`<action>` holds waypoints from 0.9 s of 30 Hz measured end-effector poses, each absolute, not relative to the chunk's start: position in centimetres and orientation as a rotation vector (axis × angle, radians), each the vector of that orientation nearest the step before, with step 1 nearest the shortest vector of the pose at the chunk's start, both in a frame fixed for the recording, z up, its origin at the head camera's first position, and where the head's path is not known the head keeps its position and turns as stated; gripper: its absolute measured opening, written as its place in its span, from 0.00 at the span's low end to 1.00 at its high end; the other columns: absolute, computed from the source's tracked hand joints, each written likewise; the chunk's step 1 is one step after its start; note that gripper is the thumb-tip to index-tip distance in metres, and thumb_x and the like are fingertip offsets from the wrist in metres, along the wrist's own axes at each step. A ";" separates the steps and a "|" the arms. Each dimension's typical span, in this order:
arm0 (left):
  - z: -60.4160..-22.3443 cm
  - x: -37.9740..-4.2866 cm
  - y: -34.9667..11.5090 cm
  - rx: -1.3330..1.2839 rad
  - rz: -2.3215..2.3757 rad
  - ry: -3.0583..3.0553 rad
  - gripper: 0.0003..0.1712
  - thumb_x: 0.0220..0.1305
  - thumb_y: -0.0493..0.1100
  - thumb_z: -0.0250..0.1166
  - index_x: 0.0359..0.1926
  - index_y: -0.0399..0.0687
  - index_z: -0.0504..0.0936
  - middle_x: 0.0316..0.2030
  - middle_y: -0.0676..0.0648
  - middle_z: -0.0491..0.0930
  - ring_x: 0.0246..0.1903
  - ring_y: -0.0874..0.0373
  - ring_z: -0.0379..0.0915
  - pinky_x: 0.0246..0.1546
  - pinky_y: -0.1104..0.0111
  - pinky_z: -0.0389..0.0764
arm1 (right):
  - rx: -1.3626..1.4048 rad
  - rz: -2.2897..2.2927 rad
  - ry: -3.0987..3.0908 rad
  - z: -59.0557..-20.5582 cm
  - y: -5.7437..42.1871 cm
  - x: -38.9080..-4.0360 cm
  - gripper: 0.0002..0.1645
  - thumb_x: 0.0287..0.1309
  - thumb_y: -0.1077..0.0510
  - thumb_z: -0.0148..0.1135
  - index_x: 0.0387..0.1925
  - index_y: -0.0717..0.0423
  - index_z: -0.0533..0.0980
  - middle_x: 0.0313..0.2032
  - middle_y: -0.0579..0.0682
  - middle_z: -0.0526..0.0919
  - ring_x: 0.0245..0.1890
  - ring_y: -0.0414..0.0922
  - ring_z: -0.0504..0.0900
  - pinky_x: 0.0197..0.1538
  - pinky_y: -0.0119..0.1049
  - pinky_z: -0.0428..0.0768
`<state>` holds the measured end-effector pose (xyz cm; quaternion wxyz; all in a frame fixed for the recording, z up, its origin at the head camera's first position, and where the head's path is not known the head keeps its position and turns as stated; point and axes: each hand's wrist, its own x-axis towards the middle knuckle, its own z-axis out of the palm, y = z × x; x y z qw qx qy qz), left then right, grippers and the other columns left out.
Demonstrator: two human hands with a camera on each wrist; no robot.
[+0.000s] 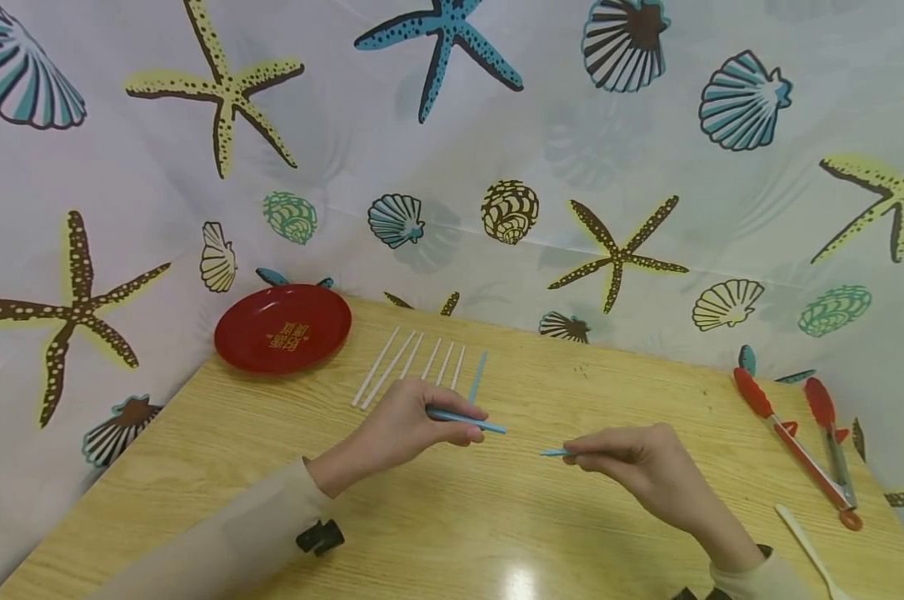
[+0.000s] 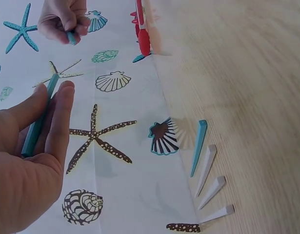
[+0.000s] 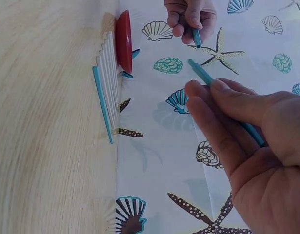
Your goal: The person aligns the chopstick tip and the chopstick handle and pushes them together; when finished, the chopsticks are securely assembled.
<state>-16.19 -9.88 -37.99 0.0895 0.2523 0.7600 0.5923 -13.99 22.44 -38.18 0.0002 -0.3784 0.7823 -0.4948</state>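
Note:
Over the middle of the table, my left hand [image 1: 414, 421] pinches a blue chopstick [image 2: 42, 117] between thumb and fingers, one end sticking out to the right. My right hand [image 1: 635, 462] grips another blue chopstick [image 3: 201, 72], its tip pointing left toward the left hand's one. A small gap parts the two sticks in the head view. Behind the left hand a third blue chopstick [image 1: 478, 375] lies on the table, beside a row of several white chopsticks [image 1: 377, 367]. The left hand hides the near ends of some of these.
At the back left, a red oval plate [image 1: 230, 337] with gold characters sits near the patterned cloth backdrop [image 1: 452, 167]. Red-tipped tongs [image 1: 796, 450] lie at the right edge of the wooden table [image 1: 452, 533]. A pale long-handled utensil [image 1: 806, 537] rests in front of them.

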 end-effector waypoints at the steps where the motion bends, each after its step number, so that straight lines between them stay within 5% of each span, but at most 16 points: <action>1: -38.0 -16.3 -9.8 0.739 1.783 2.236 0.12 0.58 0.38 0.73 0.43 0.39 0.88 0.34 0.47 0.87 0.35 0.51 0.85 0.37 0.61 0.85 | -1.154 -1.595 2.443 -38.1 22.4 -14.1 0.16 0.58 0.72 0.65 0.48 0.61 0.84 0.42 0.51 0.87 0.41 0.49 0.87 0.41 0.41 0.85; 17: -38.0 -18.1 -8.0 0.650 1.911 2.119 0.14 0.56 0.41 0.75 0.44 0.44 0.89 0.34 0.46 0.87 0.37 0.50 0.85 0.43 0.61 0.83 | -1.039 -1.796 2.381 -37.4 21.1 -15.6 0.16 0.61 0.73 0.62 0.50 0.63 0.83 0.44 0.54 0.86 0.45 0.52 0.85 0.46 0.43 0.82; 27: -38.1 -18.1 -7.7 0.700 1.951 2.037 0.13 0.57 0.39 0.74 0.45 0.42 0.89 0.35 0.44 0.87 0.40 0.41 0.84 0.42 0.59 0.84 | -1.032 -1.830 2.334 -37.6 20.9 -15.6 0.16 0.61 0.73 0.62 0.50 0.65 0.82 0.44 0.56 0.86 0.46 0.53 0.85 0.47 0.44 0.82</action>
